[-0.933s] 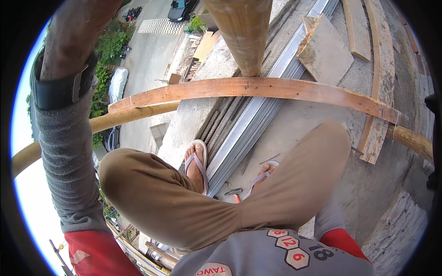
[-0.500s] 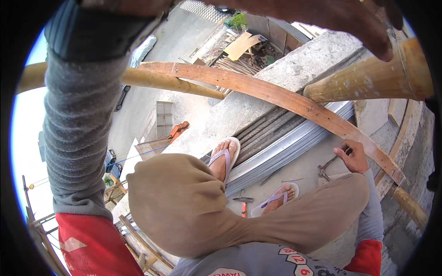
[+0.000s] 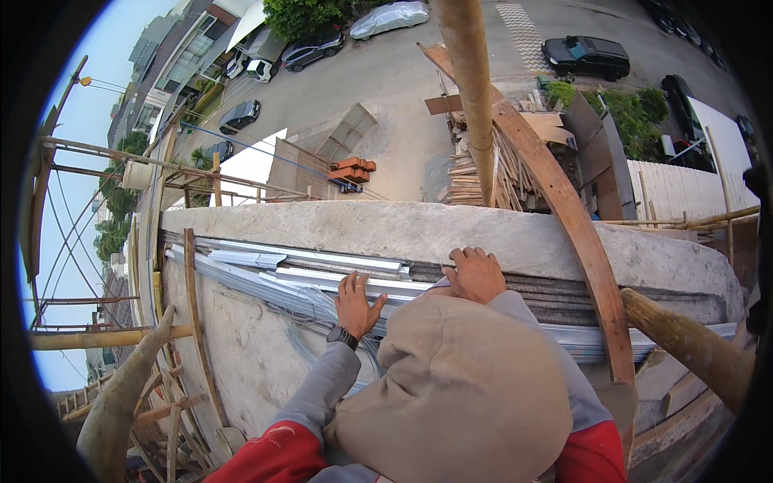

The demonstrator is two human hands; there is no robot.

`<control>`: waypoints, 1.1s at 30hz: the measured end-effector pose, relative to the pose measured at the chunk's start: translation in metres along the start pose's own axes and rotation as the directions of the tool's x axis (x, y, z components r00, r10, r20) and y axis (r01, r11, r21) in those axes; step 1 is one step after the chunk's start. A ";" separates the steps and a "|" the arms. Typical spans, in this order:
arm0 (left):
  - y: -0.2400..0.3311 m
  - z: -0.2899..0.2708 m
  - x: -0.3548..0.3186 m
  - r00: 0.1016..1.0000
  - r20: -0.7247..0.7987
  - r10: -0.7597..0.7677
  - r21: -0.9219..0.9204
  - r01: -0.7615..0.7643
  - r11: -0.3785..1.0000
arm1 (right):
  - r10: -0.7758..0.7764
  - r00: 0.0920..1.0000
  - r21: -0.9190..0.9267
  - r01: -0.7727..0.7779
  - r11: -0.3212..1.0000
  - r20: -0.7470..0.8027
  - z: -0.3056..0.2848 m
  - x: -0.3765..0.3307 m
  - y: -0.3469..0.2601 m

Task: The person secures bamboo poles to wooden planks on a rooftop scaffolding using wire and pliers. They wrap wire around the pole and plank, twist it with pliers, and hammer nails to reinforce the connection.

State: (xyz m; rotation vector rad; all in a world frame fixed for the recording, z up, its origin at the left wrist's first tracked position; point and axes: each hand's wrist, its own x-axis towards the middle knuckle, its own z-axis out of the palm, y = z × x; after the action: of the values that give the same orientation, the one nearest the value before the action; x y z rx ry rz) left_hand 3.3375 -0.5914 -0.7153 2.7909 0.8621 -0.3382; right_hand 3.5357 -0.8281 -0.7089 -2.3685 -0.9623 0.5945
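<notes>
The person is up on a concrete slab (image 3: 266,362) among scaffold poles, bent low over a stack of long metal profiles (image 3: 322,278) that lies along the slab's far edge, just inside the raised concrete ledge (image 3: 419,229). The left hand (image 3: 356,302) rests flat on the top of the pale strips, fingers spread and pointing toward the ledge, its grip open, pinching nothing; it seems to press down to steady the stack or to take some body weight. The right hand (image 3: 477,274) lies a little farther along the same stack, close to the ledge, fingers curled over the top profile; whether they close round its edge cannot be told from here. A bundle of thin wire (image 3: 310,318) fans out from under the profiles near the left hand. A curved wooden plank (image 3: 576,233) and a bamboo pole (image 3: 475,97) cross above the ledge at the right, likely parts of the scaffold, with the street far below.
</notes>
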 end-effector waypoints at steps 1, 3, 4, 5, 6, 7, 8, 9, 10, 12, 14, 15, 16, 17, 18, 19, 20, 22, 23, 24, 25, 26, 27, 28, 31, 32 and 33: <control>-0.004 0.011 -0.009 0.999 -0.015 0.049 0.057 -0.048 0.997 | -0.008 1.000 -0.149 0.008 0.989 -0.004 0.023 0.023 -0.009; -0.008 0.024 -0.016 0.996 -0.008 0.093 0.081 -0.092 0.992 | 0.044 0.999 -0.234 -0.038 0.971 0.018 0.057 0.054 -0.024; -0.009 0.027 -0.013 0.996 0.048 0.077 0.088 -0.081 0.993 | 0.048 0.999 -0.223 -0.048 0.974 -0.006 0.067 0.065 -0.027; -0.009 0.031 -0.011 0.994 0.086 0.074 0.095 -0.082 0.992 | 0.056 0.998 -0.217 -0.060 0.974 -0.025 0.074 0.071 -0.030; -0.010 0.034 -0.008 0.993 0.054 0.104 0.130 -0.110 0.985 | 0.110 0.994 -0.224 -0.101 0.969 0.026 0.077 0.075 -0.030; -0.010 0.039 -0.004 0.994 0.071 0.088 0.136 -0.097 0.986 | 0.092 0.995 -0.162 -0.096 0.982 -0.035 0.075 0.078 -0.026; -0.008 0.045 -0.003 0.995 0.063 0.081 0.113 -0.087 0.990 | 0.125 0.992 -0.111 -0.127 0.986 -0.024 0.072 0.082 -0.021; -0.008 0.050 -0.001 0.996 0.033 0.086 0.127 -0.089 0.988 | 0.170 0.985 -0.062 -0.170 0.984 0.004 0.066 0.086 -0.014; -0.007 0.055 -0.001 0.996 0.004 0.091 0.140 -0.090 0.986 | 0.173 0.974 0.191 -0.199 0.961 0.147 0.059 0.090 -0.007; -0.009 0.061 -0.002 0.995 -0.026 0.092 0.147 -0.088 0.985 | 0.023 0.919 0.643 -0.293 0.708 0.394 0.040 0.100 0.011; -0.012 0.062 -0.004 0.997 -0.021 0.081 0.139 -0.077 0.987 | -0.028 0.854 0.710 -0.413 0.571 0.520 0.024 0.107 0.021; -0.013 0.061 -0.005 0.997 -0.012 0.079 0.130 -0.077 0.988 | -0.103 0.838 0.764 -0.429 0.483 0.536 0.012 0.110 0.028; -0.014 0.058 -0.004 0.997 -0.001 0.078 0.127 -0.077 0.989 | -0.106 0.809 0.768 -0.496 0.405 0.579 -0.002 0.111 0.035; -0.014 0.055 -0.002 0.997 0.013 0.080 0.126 -0.081 0.989 | -0.087 0.867 0.854 -0.457 0.250 0.490 -0.023 0.112 0.048; -0.014 0.053 -0.001 0.997 0.023 0.076 0.121 -0.078 0.990 | 0.078 0.872 0.860 -0.490 0.142 0.483 -0.049 0.107 0.066; -0.015 0.051 0.002 0.997 0.025 0.069 0.111 -0.072 0.991 | 0.038 0.894 0.853 -0.438 0.284 0.446 -0.077 0.103 0.080; -0.016 0.050 0.003 0.997 0.032 0.063 0.107 -0.066 0.992 | 0.109 0.880 0.775 -0.460 0.433 0.462 -0.098 0.088 0.087; -0.018 0.049 0.007 0.999 0.033 0.032 0.070 -0.035 0.997 | 0.055 0.973 0.435 -0.151 0.888 0.226 -0.151 0.052 0.096; -0.020 0.049 0.008 0.999 0.035 0.010 0.053 -0.012 0.999 | 0.154 0.981 0.313 -0.185 0.931 0.121 -0.181 0.030 0.099; -0.021 0.049 0.011 0.999 0.032 -0.010 0.032 0.009 0.999 | 0.153 0.988 0.230 -0.143 0.963 -0.024 -0.215 0.004 0.103; -0.021 0.048 0.013 0.999 0.034 -0.036 0.011 0.036 0.999 | 0.167 0.977 0.295 -0.122 0.948 -0.130 -0.244 -0.023 0.102; -0.021 0.046 0.017 0.998 0.036 -0.060 -0.017 0.061 0.998 | 0.175 0.955 0.357 -0.081 0.931 -0.240 -0.271 -0.052 0.101; -0.019 0.043 0.020 0.996 0.033 -0.086 -0.044 0.087 0.995 | 0.257 0.939 0.456 -0.130 0.880 -0.229 -0.299 -0.077 0.098; -0.016 0.038 0.026 0.993 0.018 -0.113 -0.082 0.114 0.990 | 0.330 0.919 0.545 -0.166 0.822 -0.216 -0.322 -0.098 0.094; 0.012 0.011 0.051 0.981 -0.118 -0.154 -0.283 0.116 0.952 | 0.474 0.726 0.553 -0.154 0.819 -0.499 -0.353 -0.140 0.077; 0.028 -0.003 0.064 0.981 -0.158 -0.116 -0.389 0.046 0.920 | 0.544 0.626 0.610 -0.134 0.781 -0.559 -0.359 -0.150 0.073; 0.047 -0.017 0.077 0.989 -0.136 -0.053 -0.506 -0.024 0.862 | 0.560 0.574 0.644 -0.073 0.761 -0.597 -0.363 -0.156 0.068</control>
State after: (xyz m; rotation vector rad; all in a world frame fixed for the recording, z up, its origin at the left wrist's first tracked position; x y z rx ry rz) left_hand 3.4291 -0.5841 -0.7150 2.3327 0.8537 0.0902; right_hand 3.6730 -1.0896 -0.4373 -1.9136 0.0901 -0.0774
